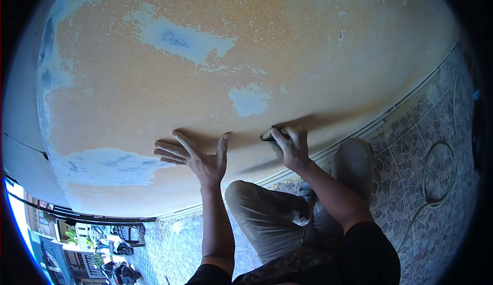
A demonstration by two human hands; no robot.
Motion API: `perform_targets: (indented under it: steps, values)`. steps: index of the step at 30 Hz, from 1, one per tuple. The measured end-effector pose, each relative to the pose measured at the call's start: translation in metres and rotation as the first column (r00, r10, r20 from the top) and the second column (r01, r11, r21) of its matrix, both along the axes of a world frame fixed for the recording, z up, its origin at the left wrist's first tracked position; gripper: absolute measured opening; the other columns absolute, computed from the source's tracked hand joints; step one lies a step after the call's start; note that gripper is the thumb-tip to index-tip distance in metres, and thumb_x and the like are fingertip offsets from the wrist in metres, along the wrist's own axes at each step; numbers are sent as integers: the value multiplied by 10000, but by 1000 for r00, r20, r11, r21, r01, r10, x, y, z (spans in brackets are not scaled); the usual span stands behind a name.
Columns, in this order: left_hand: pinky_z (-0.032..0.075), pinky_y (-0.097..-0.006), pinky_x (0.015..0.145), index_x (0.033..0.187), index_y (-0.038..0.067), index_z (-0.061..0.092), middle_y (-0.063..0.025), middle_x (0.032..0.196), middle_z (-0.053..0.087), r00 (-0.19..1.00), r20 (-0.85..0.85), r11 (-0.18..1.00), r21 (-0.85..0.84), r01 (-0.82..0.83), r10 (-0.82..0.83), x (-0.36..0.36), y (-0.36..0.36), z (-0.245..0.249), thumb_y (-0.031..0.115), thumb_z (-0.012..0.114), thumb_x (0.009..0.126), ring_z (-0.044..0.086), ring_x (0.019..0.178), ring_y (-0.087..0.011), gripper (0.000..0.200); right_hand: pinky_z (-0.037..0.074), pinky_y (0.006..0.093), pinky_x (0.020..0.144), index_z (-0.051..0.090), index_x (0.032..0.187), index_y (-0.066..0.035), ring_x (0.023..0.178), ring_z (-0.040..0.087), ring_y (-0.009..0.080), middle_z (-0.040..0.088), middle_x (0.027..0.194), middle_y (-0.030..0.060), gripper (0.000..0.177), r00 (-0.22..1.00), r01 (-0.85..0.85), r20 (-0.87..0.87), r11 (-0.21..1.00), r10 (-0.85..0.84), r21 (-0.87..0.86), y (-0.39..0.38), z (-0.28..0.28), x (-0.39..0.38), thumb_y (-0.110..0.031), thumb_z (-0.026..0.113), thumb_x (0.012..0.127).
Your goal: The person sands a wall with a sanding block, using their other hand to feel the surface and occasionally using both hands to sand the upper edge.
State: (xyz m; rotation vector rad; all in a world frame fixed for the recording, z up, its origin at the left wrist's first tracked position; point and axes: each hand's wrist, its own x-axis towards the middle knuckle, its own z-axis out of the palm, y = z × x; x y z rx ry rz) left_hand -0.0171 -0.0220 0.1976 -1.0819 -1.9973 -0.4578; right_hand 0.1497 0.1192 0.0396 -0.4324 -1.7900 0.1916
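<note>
A large curved panel (169, 90), tan with worn pale patches, fills most of the view. My left hand (203, 162) lies against its lower part, fingers spread and thumb out, beside a pale patch (108, 167). To the right, my right hand (291, 149) is closed around a small dark-edged pad (267, 135), which looks like a sanding pad. The pad rests against the panel, and my fingers cover much of it. Another pale patch (250, 100) lies just above the space between my hands.
My bent legs (267, 213) are close below the panel's edge strip (370, 126). A coiled hose (429, 203) lies on the stone-patterned floor (400, 162) at right. Motorbikes (120, 272) stand in the lower left background. A thin rod (25, 146) sticks out at far left.
</note>
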Motion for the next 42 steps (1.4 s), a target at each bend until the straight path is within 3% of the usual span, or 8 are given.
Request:
perform_targets:
  steps: [9,14,19,23,27,30,34,42]
  values:
    - [135,-709,1225,1674,184,191,-269,1715,37,999,30,999,-27,24,-23,-1,-52,-21,494,888,778,10,1573,-507,1177,483,465,832,474,1435,29,989,560,361,512,1189,220,584,794,172,-429,837,-430,-520,70,23,28,-181,739,958]
    - [209,-658,1243,1662,167,239,-233,1716,133,994,105,990,136,19,-33,21,-30,-35,334,916,788,87,1588,-441,1117,439,469,901,574,1452,-206,1025,551,285,560,1165,93,744,1000,-26,16,1000,26,-16,-3,-8,-3,-287,903,789]
    - [288,-650,1218,1641,130,301,-237,1706,174,997,82,1000,20,8,-9,17,-51,-32,341,902,798,165,1572,-455,1056,434,460,870,551,1417,-38,1005,544,297,546,1164,164,615,951,168,-229,970,-207,-179,37,12,11,-250,810,900]
    - [296,-633,1223,1629,121,331,-240,1702,189,993,116,1000,16,22,-24,20,-53,-29,294,871,834,195,1566,-453,977,484,464,836,458,1426,65,1004,537,354,481,1192,225,571,751,124,-473,802,-461,-584,78,19,20,-180,712,977]
    - [239,-630,1242,1650,125,274,-250,1707,160,980,193,992,121,32,-55,37,-30,-36,290,846,855,144,1579,-451,992,441,475,881,541,1454,-119,1027,552,297,552,1188,126,673,997,68,-30,996,-70,-56,5,1,4,-265,842,870]
    - [178,-658,1243,1661,122,232,-277,1707,113,983,177,998,59,29,-39,31,-32,-59,350,854,839,90,1580,-479,1056,415,460,908,573,1454,-219,1029,553,277,576,1172,85,721,998,29,-47,999,-30,-19,14,5,3,-287,887,809]
    - [135,-658,1240,1677,118,138,-329,1696,23,979,206,995,-99,8,13,10,-68,-116,446,853,825,2,1576,-510,1160,466,463,896,465,1451,40,1045,526,365,496,1200,237,627,779,46,-522,862,-347,-505,74,42,27,-160,762,936]
    - [47,-671,1238,1664,79,-66,-319,1683,-168,807,589,986,158,-58,-47,51,-26,-136,636,787,819,-152,1564,-497,1324,417,496,914,545,1420,-35,1051,533,364,552,1223,200,625,973,91,-183,964,-139,-250,20,5,12,-187,810,875]
